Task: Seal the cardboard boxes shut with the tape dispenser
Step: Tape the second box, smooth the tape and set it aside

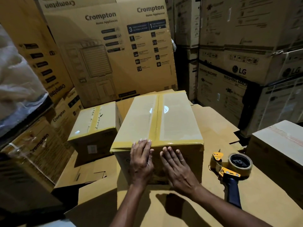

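1. You are pressing your left hand [142, 158] and right hand [176, 167], fingers straight and close together, on the near face of the centre box [157, 122], smoothing its tape.
2. The smaller box [93, 122] at left is looking taped too.
3. The tape dispenser [232, 169] is lying idle at right.

Centre box [177, 122]: brown cardboard, matt. Top seam and edges covered with glossy tan tape [155, 115]; highlights seen along centre strip.
Smaller box [93, 122] at 9 o'clock of it: same matt cardboard, shiny tape bands.
Tape dispenser [229, 171] at 3 o'clock: yellow painted frame, metal by look. Handle [233, 192] dark blue, smooth, plastic-looking. Tape roll [241, 163] glossy.
Flattened cardboard sheets [164, 208] at 6 o'clock: matt, creased.
Stacked cartons [114, 46] at 12 o'clock: matt printed cardboard.
Plastic wrap [19, 89] at far 9 o'clock: translucent, shiny, wrinkled.
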`<control>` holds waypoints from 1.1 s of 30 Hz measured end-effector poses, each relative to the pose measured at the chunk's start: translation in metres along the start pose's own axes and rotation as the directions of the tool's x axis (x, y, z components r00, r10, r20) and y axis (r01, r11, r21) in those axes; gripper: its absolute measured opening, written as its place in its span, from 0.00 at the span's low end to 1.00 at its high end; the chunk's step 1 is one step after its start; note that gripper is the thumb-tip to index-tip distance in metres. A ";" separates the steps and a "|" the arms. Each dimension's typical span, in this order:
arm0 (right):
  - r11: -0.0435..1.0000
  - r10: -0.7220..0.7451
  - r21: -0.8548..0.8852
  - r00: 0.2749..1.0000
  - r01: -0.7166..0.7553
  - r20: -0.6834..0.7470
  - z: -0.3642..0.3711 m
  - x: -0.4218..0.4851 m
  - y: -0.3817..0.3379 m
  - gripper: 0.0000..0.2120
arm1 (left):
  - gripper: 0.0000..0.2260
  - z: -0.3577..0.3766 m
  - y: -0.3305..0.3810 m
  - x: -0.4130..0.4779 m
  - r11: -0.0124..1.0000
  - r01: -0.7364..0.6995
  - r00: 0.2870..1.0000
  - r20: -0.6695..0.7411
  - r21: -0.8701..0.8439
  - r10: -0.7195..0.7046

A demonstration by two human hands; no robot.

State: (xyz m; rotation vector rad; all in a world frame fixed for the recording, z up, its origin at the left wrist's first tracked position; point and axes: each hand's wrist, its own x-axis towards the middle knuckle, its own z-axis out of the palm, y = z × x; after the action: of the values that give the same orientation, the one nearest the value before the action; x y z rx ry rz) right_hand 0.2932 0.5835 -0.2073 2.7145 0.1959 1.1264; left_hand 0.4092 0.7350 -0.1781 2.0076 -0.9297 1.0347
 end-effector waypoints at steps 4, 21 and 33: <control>0.991 0.133 0.041 0.986 -0.130 -0.100 -0.008 0.054 0.005 0.32 | 0.21 0.000 0.000 -0.016 0.996 -0.067 0.996 0.070 0.059 0.063; 0.984 0.176 0.061 0.980 -0.170 -0.096 0.003 0.059 0.005 0.33 | 0.30 0.010 -0.026 -0.036 0.975 -0.102 0.987 0.141 0.195 0.075; 0.972 0.223 0.105 0.961 -0.208 -0.162 0.009 0.059 0.000 0.31 | 0.32 -0.041 -0.074 -0.019 0.826 0.563 0.825 -0.055 0.003 -0.562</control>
State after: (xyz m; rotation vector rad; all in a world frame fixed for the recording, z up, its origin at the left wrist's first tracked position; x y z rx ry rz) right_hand 0.3411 0.5938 -0.1732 2.7662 -0.0293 1.4479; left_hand 0.4470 0.8108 -0.1937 2.0702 -0.2517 0.7493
